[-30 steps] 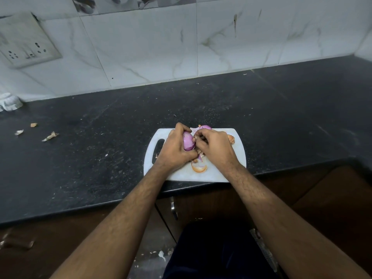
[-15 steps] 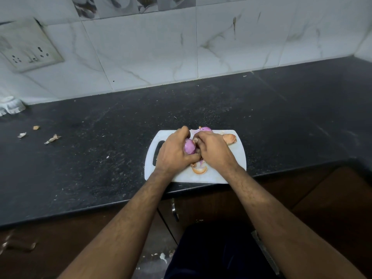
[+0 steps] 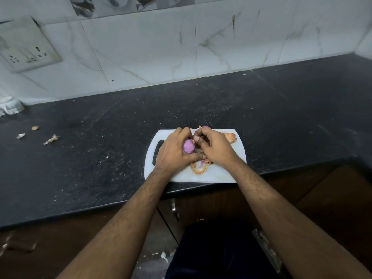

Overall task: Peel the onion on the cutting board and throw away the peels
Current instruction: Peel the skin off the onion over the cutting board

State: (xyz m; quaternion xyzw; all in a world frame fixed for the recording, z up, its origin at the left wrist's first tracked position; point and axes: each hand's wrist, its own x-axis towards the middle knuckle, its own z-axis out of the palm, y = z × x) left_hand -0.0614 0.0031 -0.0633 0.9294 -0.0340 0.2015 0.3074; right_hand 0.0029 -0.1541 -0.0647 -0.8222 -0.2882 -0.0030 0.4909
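A purple onion [image 3: 188, 148] sits in my left hand [image 3: 174, 153], just above the white cutting board [image 3: 219, 174] at the counter's front edge. My right hand [image 3: 215, 147] presses against the onion from the right, its fingertips pinching skin at the onion's top. Orange-brown peels [image 3: 198, 168] lie on the board below my hands, and another peel piece [image 3: 230, 136] lies at the board's far right. A second purple piece [image 3: 205, 127] shows behind my hands, mostly hidden.
The dark stone counter [image 3: 100, 158] carries a few peel scraps [image 3: 51, 139] at the far left. A white object [image 3: 10, 105] stands by the tiled wall, under a socket plate [image 3: 26, 47]. Brown cabinet doors [image 3: 201, 204] lie below the counter edge.
Both hands stayed together on the onion over the board. The onion turned slightly in my left hand and my right fingers shifted toward its top. The camera tilted a little.
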